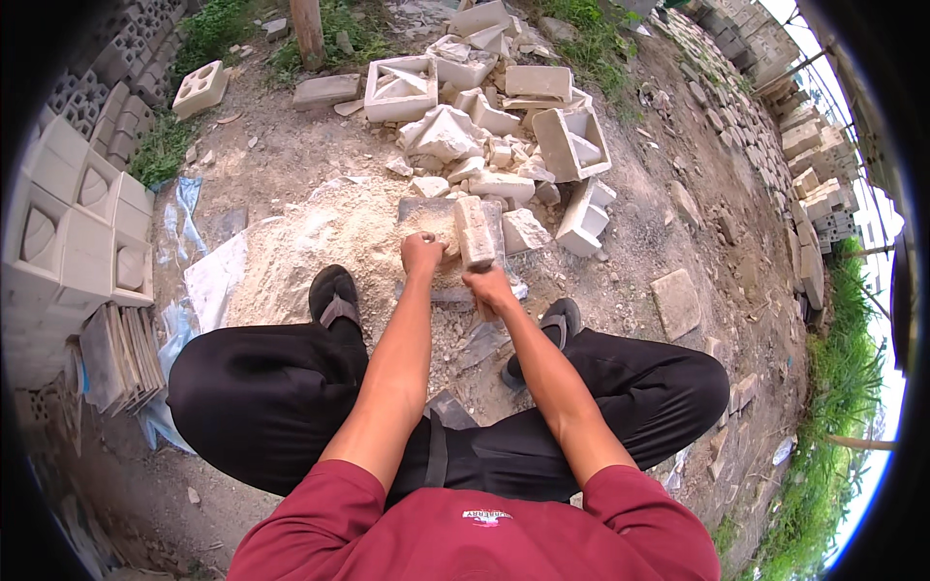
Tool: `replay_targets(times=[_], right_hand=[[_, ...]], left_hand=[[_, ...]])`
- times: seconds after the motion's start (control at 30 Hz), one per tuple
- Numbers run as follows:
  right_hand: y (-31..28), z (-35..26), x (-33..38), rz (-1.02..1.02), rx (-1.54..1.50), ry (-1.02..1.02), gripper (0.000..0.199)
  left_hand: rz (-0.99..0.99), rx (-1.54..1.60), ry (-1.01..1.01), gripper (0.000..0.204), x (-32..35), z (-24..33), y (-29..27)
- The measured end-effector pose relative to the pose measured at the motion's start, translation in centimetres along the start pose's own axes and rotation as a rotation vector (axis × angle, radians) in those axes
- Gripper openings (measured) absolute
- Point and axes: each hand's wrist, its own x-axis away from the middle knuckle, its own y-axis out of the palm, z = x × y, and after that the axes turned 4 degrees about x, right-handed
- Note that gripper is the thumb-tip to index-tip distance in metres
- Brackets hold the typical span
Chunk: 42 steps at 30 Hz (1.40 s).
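Between my feet a dark flat slab [415, 207] lies on the ground, strewn with pale crumbs. My left hand [423, 254] is closed over the slab's left part, fingers curled toward pale rubble; what they hold, if anything, is hidden. Closed around the near end of what looks like a dusty, block-headed mallet [473, 232] is my right hand [490, 289]. The long tan head stands over the slab's right side, its handle mostly covered by my fingers. Just right of it rests a broken pale chunk [525, 231].
Beyond the slab rises a heap of broken pale blocks [441, 136]. Crushed powder [310, 242] spreads at left, beside a white sheet [215, 278]. Hollow blocks [92, 228] are stacked far left, with thin boards [121, 353] below. A flat stone [675, 303] lies right.
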Motion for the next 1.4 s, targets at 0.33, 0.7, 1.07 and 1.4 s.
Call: replay_targets(times=[0.33, 0.7, 1.07, 1.4], right_hand=[[-0.6, -5.1, 0.2, 0.077, -0.231, -0.290, 0.021], [-1.4, -5.1, 0.0, -0.014, -0.367, -0.149, 0.021], [0.0, -2.2, -0.2, -0.061, -0.056, 0.048, 0.022], [1.0, -0.8, 0.6, 0.063, -0.063, -0.149, 0.027]], left_hand=[[-0.049, 0.101, -0.093, 0.039, 0.1, -0.8, -1.0], [0.038, 0.031, 0.026, 0.044, -0.3, -0.8, -1.1], [0.141, -0.029, 0.112, 0.033, -2.5, -3.5, 0.1], [0.117, -0.006, 0.120, 0.038, -1.6, -2.4, 1.7]])
